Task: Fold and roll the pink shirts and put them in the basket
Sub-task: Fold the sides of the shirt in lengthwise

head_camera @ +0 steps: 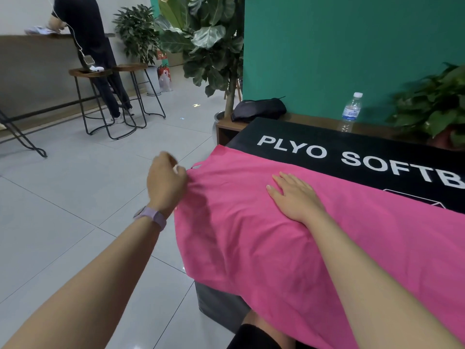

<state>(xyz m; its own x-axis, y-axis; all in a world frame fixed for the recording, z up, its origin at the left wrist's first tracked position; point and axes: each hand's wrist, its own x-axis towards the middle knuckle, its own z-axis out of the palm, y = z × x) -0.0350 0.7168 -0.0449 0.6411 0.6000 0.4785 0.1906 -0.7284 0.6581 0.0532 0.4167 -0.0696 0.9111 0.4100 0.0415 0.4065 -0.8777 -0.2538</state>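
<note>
A pink shirt (251,235) lies spread over the black box with white lettering (352,149), and its left edge hangs over the side. My left hand (166,182), a lilac watch on its wrist, pinches the shirt's left edge near the collar end. My right hand (294,195) rests flat on the cloth, palm down and fingers together, near the shirt's middle. No basket is in view.
A water bottle (351,112), a dark bag (259,109) and a potted plant (437,107) sit on the wooden ledge behind the box. A tall plant (211,46) stands at the wall corner. Two bar stools (110,96) and a standing person (93,46) are across the tiled floor.
</note>
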